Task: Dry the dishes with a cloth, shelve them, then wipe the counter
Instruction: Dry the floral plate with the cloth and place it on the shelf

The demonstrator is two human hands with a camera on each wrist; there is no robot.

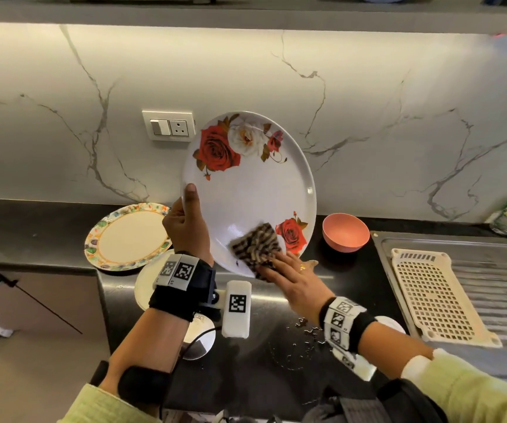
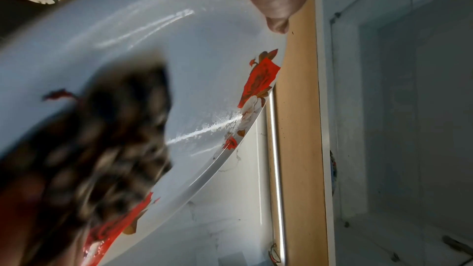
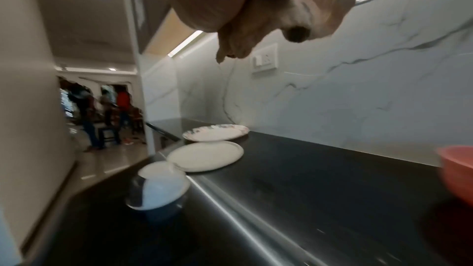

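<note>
Rose plate (image 1: 255, 190) held up off the tabletop (image 1: 353, 288), tilted with its face toward the person, in front of the marble wall. Left hand (image 1: 185, 227) has the grip on the plate's left rim, thumb over the front edge, fingers curled behind. Right hand (image 1: 295, 282) presses a striped brown cloth (image 1: 256, 250) flat on the lower right of the face, fingers fairly straight, beside the lower rose print. Undried face lies up and left of the cloth, toward the left grip; the wipe likely travels that way. Plate is smooth, glossy, round, shallow-rimmed; the left wrist view shows bright streaks, possibly water. Cloth looks woven, soft, folded. Floral-rimmed plate (image 1: 128, 236), pink bowl (image 1: 345, 232) and a perforated plastic tray (image 1: 435, 296) sit below.
</note>
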